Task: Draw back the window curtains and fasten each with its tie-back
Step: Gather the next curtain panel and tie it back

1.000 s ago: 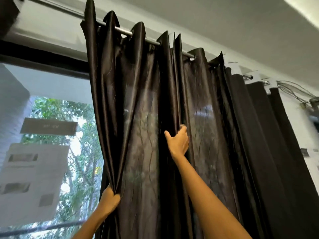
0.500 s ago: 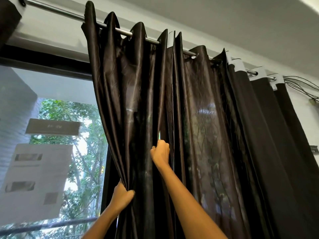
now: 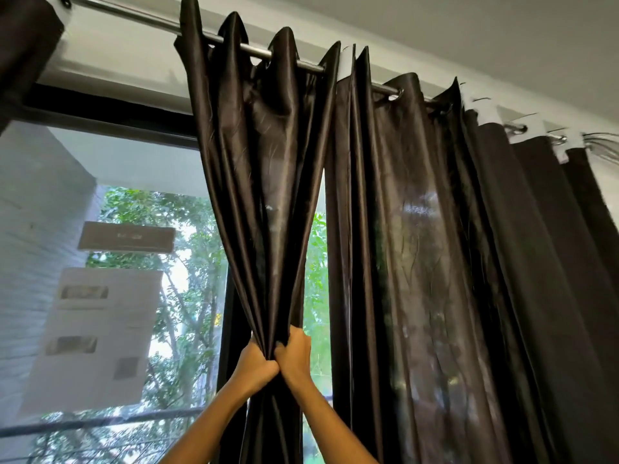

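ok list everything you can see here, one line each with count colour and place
gathered curtain panel: 1, dark brown satin, centre, bunched at the grip
hanging curtain panel: 1, dark brown satin, right of centre, loose
matte curtain: 1, darker brown, far right
curtain corner: 1, dark, top left
curtain rod: 1, silver metal, along the top
window frame: 1, black, behind the curtains
window glass: 1, clear, left, trees and pale reflections in it
cables: a few, grey, right edge
tie-back: none visible
left hand: 1, grips the gathered panel
right hand: 1, grips the same panel, touching the left

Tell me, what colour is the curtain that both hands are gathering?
The curtain is dark brown with a satin shine, seen best in the head view, the only one.
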{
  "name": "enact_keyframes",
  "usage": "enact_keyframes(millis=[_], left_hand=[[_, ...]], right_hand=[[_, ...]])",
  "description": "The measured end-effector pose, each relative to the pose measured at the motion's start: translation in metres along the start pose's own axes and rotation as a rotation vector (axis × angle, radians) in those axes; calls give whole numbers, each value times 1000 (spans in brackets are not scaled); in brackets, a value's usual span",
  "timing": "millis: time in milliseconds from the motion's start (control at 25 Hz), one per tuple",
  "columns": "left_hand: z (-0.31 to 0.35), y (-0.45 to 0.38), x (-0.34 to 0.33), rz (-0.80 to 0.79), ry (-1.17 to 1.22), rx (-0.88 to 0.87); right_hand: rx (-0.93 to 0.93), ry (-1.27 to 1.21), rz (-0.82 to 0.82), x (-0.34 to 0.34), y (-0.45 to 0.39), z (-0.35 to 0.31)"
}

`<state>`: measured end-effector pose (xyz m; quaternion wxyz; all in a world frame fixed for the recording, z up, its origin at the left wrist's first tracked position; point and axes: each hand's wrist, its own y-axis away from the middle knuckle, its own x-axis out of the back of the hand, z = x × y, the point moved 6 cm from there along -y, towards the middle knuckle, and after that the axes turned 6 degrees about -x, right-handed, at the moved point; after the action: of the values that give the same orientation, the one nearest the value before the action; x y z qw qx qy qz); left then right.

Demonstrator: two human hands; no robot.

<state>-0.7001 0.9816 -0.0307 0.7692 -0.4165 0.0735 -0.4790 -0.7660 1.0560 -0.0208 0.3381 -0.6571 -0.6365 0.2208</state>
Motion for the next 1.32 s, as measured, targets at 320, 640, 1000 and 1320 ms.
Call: enact_keyframes(millis=[320, 640, 1000, 1320], left_hand=[[-23, 16, 8, -21, 117, 89], [-38, 24, -15, -24, 463, 155], [-65, 49, 4, -63, 312, 279], [-86, 81, -9, -138, -54, 294]], right_hand=[[-117, -153, -168, -11, 43, 47], [-294, -647, -325, -25, 74, 44], [-397, -612, -591, -40, 111, 55], [-216, -219, -644, -45, 128, 73]])
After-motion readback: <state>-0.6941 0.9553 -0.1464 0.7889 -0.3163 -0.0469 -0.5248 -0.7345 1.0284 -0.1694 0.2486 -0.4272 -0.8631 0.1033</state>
